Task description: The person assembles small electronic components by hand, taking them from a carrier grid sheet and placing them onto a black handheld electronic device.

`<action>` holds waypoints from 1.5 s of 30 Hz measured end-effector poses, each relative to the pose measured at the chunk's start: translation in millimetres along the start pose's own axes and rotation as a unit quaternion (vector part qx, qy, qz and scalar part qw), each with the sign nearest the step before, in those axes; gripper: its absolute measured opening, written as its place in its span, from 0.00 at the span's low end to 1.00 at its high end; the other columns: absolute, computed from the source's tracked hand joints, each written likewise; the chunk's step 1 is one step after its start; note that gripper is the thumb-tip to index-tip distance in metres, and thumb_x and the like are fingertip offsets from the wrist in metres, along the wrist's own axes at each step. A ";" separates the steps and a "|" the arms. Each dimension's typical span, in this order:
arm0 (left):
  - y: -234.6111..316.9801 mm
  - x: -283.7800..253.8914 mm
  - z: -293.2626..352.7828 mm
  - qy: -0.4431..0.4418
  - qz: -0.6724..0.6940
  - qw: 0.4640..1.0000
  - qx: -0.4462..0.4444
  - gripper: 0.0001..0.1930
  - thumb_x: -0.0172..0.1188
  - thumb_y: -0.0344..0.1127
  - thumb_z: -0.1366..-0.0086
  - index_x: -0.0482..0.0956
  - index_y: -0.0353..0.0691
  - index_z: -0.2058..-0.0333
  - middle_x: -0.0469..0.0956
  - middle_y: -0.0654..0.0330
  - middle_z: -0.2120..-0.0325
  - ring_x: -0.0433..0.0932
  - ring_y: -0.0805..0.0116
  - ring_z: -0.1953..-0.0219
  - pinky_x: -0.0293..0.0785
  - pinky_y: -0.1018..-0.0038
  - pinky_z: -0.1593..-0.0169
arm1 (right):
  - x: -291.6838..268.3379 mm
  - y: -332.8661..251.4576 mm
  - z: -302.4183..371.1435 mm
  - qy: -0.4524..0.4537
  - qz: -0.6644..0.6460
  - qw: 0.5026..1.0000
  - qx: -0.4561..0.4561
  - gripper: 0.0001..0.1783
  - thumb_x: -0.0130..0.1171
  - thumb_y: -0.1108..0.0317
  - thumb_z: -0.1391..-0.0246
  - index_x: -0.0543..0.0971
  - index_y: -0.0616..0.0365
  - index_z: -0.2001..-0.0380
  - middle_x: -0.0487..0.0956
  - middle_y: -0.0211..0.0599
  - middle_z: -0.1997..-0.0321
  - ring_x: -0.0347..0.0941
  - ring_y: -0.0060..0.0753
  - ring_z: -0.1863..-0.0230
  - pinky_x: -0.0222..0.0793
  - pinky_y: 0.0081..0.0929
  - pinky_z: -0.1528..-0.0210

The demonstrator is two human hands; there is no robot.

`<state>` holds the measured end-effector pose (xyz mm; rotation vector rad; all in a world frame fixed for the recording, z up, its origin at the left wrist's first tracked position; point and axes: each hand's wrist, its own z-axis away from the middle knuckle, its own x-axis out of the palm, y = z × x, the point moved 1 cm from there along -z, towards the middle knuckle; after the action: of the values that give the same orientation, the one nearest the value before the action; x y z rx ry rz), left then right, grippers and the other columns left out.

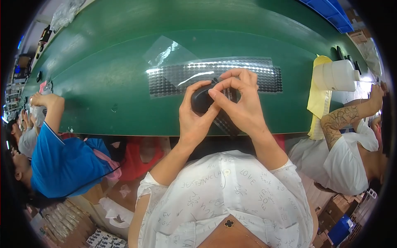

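My left hand (194,120) is wrapped round a smooth black rounded device (201,99), which resembles a computer mouse, and holds it above the near edge of the table. Over the device is my right hand (244,99), its thumb and index finger closed together against the near side. What they pinch, if anything, is too small to make out. A tiny dark piece (215,80) shows by the fingertips. Just beyond both hands lie clear sheets of black oval stickers (264,78). Below the hands, a dark dotted strip (225,124) slants toward the table edge.
A clear plastic film (171,51) overlaps the sticker sheets on the green table (107,74). To the right, a white plastic bottle (336,75) lies on a yellow cloth (317,97). A blue crate (328,14) stands far right. Co-workers sit on either side.
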<state>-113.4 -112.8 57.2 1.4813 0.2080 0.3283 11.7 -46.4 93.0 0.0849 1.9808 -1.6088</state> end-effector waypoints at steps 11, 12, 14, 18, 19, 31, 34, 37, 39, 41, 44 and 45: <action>2.8 4.1 1.2 -0.010 0.028 1.000 -0.008 0.23 0.67 0.25 0.42 0.72 0.36 0.48 0.76 0.58 0.54 0.76 0.71 0.53 0.75 0.76 0.50 | -6.7 -4.2 -7.0 -0.060 0.055 0.994 -0.073 0.06 0.67 0.68 0.49 0.81 0.56 0.70 0.73 0.33 0.54 0.60 0.37 0.43 0.50 0.37 0.40; 3.5 4.1 1.7 -0.012 0.026 1.000 -0.012 0.23 0.67 0.25 0.42 0.72 0.36 0.48 0.76 0.58 0.54 0.76 0.71 0.53 0.76 0.76 0.50 | -7.2 -4.1 -7.5 -0.063 0.057 0.993 -0.077 0.06 0.67 0.68 0.49 0.81 0.56 0.70 0.73 0.33 0.54 0.60 0.37 0.44 0.50 0.37 0.41; 4.0 4.1 1.8 -0.015 0.023 0.999 -0.016 0.23 0.67 0.24 0.42 0.72 0.35 0.48 0.76 0.58 0.54 0.77 0.71 0.53 0.76 0.76 0.50 | -8.4 -4.0 -8.5 -0.069 0.063 0.992 -0.084 0.06 0.67 0.68 0.50 0.80 0.56 0.70 0.73 0.34 0.55 0.61 0.37 0.44 0.50 0.37 0.41; 4.6 3.2 1.6 -0.016 0.001 1.000 -0.003 0.23 0.67 0.25 0.42 0.72 0.35 0.48 0.76 0.57 0.54 0.77 0.71 0.54 0.76 0.76 0.51 | -10.3 -5.2 -10.7 -0.084 0.060 0.992 -0.079 0.06 0.67 0.69 0.50 0.81 0.57 0.70 0.73 0.34 0.56 0.62 0.37 0.46 0.50 0.37 0.42; 5.5 3.2 1.5 -0.017 0.000 1.000 -0.001 0.23 0.67 0.25 0.42 0.72 0.35 0.48 0.76 0.57 0.54 0.77 0.71 0.54 0.76 0.76 0.51 | -10.3 -5.4 -11.0 -0.084 0.060 0.992 -0.079 0.06 0.67 0.69 0.50 0.81 0.57 0.70 0.73 0.34 0.56 0.62 0.37 0.46 0.50 0.37 0.42; 2.9 4.5 1.6 -0.015 0.001 1.000 -0.003 0.24 0.67 0.26 0.42 0.72 0.35 0.47 0.76 0.57 0.54 0.77 0.71 0.53 0.75 0.75 0.50 | -7.4 -5.6 -9.7 -0.085 0.064 0.991 -0.082 0.06 0.66 0.69 0.50 0.81 0.58 0.69 0.72 0.34 0.59 0.62 0.37 0.48 0.52 0.36 0.43; 1.9 3.9 0.9 -0.011 -0.002 1.000 0.007 0.24 0.67 0.26 0.42 0.72 0.35 0.47 0.76 0.57 0.54 0.77 0.70 0.53 0.75 0.74 0.50 | -4.5 -3.9 -9.6 -0.073 0.046 0.993 -0.079 0.06 0.66 0.69 0.51 0.81 0.58 0.70 0.71 0.33 0.60 0.61 0.36 0.49 0.52 0.35 0.43; 0.0 3.2 0.3 -0.005 -0.017 1.000 0.014 0.23 0.67 0.26 0.42 0.72 0.35 0.47 0.76 0.56 0.54 0.76 0.70 0.53 0.74 0.74 0.49 | -4.5 -6.2 -8.8 -0.067 0.056 0.993 -0.082 0.06 0.67 0.69 0.51 0.80 0.57 0.70 0.71 0.33 0.60 0.61 0.36 0.49 0.52 0.35 0.44; 0.6 3.8 0.3 -0.007 -0.010 1.000 0.013 0.23 0.67 0.26 0.42 0.72 0.35 0.48 0.76 0.56 0.54 0.76 0.70 0.53 0.74 0.74 0.49 | -4.3 -6.4 -8.6 -0.062 0.061 0.993 -0.083 0.06 0.67 0.69 0.51 0.80 0.57 0.70 0.72 0.33 0.60 0.61 0.36 0.49 0.52 0.35 0.44; 1.0 3.8 1.0 -0.008 0.004 1.000 0.011 0.23 0.67 0.27 0.41 0.71 0.35 0.48 0.76 0.56 0.54 0.76 0.70 0.52 0.74 0.75 0.49 | -2.9 -5.1 -8.4 -0.060 0.053 0.993 -0.083 0.06 0.67 0.69 0.51 0.80 0.56 0.70 0.72 0.33 0.60 0.61 0.36 0.50 0.51 0.34 0.44; 1.5 4.4 0.1 -0.010 0.011 1.000 0.010 0.23 0.68 0.27 0.41 0.71 0.34 0.47 0.76 0.56 0.54 0.77 0.70 0.53 0.75 0.75 0.49 | -3.3 -4.7 -10.3 -0.053 0.049 0.994 -0.078 0.06 0.67 0.69 0.51 0.80 0.56 0.70 0.72 0.32 0.60 0.62 0.35 0.50 0.52 0.34 0.44; 1.5 4.4 0.3 -0.010 0.015 1.000 0.010 0.23 0.68 0.27 0.41 0.71 0.34 0.47 0.76 0.57 0.54 0.77 0.70 0.53 0.75 0.75 0.49 | -3.1 -4.4 -10.8 -0.049 0.048 0.995 -0.072 0.06 0.67 0.69 0.51 0.80 0.56 0.69 0.72 0.32 0.60 0.62 0.35 0.50 0.53 0.34 0.44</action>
<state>-109.3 -111.5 59.0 1.5069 0.1740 0.3357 8.3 -36.8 99.5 0.0445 1.9802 -1.3794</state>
